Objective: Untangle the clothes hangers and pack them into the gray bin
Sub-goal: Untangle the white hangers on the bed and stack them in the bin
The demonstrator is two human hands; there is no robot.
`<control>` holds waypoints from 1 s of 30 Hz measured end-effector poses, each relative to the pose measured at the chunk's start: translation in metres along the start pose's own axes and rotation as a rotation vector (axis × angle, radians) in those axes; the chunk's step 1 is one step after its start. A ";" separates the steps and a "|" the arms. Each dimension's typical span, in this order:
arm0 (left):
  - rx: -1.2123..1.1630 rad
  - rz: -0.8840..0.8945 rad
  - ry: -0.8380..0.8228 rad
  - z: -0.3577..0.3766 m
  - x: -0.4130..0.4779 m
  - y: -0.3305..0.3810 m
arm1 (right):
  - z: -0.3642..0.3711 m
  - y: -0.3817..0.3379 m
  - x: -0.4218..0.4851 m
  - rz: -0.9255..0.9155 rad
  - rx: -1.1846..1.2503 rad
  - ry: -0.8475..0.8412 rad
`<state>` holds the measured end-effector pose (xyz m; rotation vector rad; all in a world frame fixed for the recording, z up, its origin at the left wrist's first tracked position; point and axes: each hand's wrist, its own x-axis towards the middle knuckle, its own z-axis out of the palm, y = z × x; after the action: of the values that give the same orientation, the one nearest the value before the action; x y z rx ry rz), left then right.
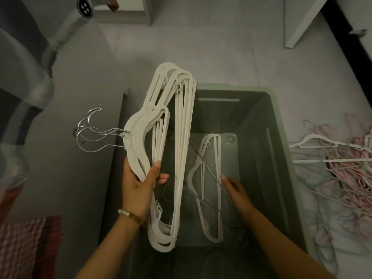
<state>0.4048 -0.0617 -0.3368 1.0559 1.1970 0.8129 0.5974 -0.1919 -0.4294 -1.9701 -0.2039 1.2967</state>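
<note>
The left hand (141, 184) grips a stack of white hangers (171, 150) by the shoulders, their metal hooks (94, 131) pointing to 9 o'clock, over the left edge of the gray bin (281, 150). The right hand (235, 190), fingers loosely open, reaches inside the bin, touching a thin gray hanger beside 1 white hanger (211, 188) on the bottom. At 3 o'clock, a tangled pile of hangers (342, 170) lies on the floor.
</note>
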 end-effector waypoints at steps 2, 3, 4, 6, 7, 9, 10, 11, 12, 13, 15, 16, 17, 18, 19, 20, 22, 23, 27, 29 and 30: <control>-0.022 -0.026 0.028 0.007 -0.005 -0.005 | 0.007 -0.015 -0.004 -0.098 0.088 -0.079; -0.037 -0.054 0.034 0.012 -0.011 -0.007 | 0.010 -0.024 -0.009 -0.128 0.155 -0.145; -0.059 -0.097 0.037 0.018 -0.020 -0.011 | 0.012 -0.033 -0.018 -0.146 0.214 -0.210; -0.114 -0.200 0.030 0.036 -0.042 -0.017 | 0.013 -0.043 -0.037 -0.209 0.258 -0.275; -0.132 -0.244 0.013 0.045 -0.055 -0.021 | 0.013 -0.045 -0.047 -0.253 0.233 -0.255; -0.131 -0.322 -0.015 0.064 -0.077 -0.030 | 0.009 -0.040 -0.063 -0.340 0.172 -0.120; -0.115 -0.357 -0.007 0.072 -0.085 -0.035 | 0.005 -0.036 -0.067 -0.366 0.138 -0.047; -0.091 -0.392 0.011 0.079 -0.089 -0.042 | -0.001 -0.031 -0.066 -0.370 0.094 0.017; -0.061 -0.426 0.019 0.084 -0.090 -0.048 | -0.008 -0.026 -0.062 -0.347 0.048 0.065; -0.039 -0.453 0.004 0.088 -0.088 -0.054 | -0.013 -0.022 -0.055 -0.322 0.006 0.082; -0.053 -0.480 -0.035 0.095 -0.079 -0.071 | -0.019 -0.018 -0.036 -0.295 -0.052 0.035; -0.074 -0.487 -0.040 0.097 -0.073 -0.079 | -0.019 -0.016 -0.025 -0.289 -0.078 0.011; -0.086 -0.495 -0.036 0.099 -0.066 -0.088 | -0.018 -0.015 -0.013 -0.292 -0.105 -0.002; -0.086 -0.501 -0.027 0.100 -0.059 -0.097 | -0.016 -0.014 0.000 -0.298 -0.119 -0.008; -0.074 -0.499 -0.024 0.100 -0.050 -0.107 | -0.013 -0.011 0.012 -0.308 -0.124 -0.007; -0.053 -0.490 -0.029 0.099 -0.042 -0.119 | -0.009 -0.006 0.025 -0.315 -0.119 -0.006; 0.009 -0.483 -0.058 0.094 -0.028 -0.143 | 0.001 0.012 0.046 -0.300 -0.102 0.011; 0.053 -0.497 -0.077 0.090 -0.023 -0.155 | 0.007 0.024 0.052 -0.272 -0.079 0.046; 0.171 -0.505 -0.144 0.081 -0.010 -0.194 | 0.025 0.067 0.071 -0.205 0.005 0.242; 0.177 -0.464 -0.124 0.084 0.001 -0.204 | 0.032 0.076 0.082 -0.173 0.039 0.298; 0.176 -0.448 -0.108 0.086 0.006 -0.208 | 0.036 0.080 0.086 -0.147 0.041 0.308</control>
<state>0.4820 -0.1412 -0.5326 0.9091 1.3631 0.3037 0.5875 -0.1863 -0.5514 -2.0482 -0.1660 0.8843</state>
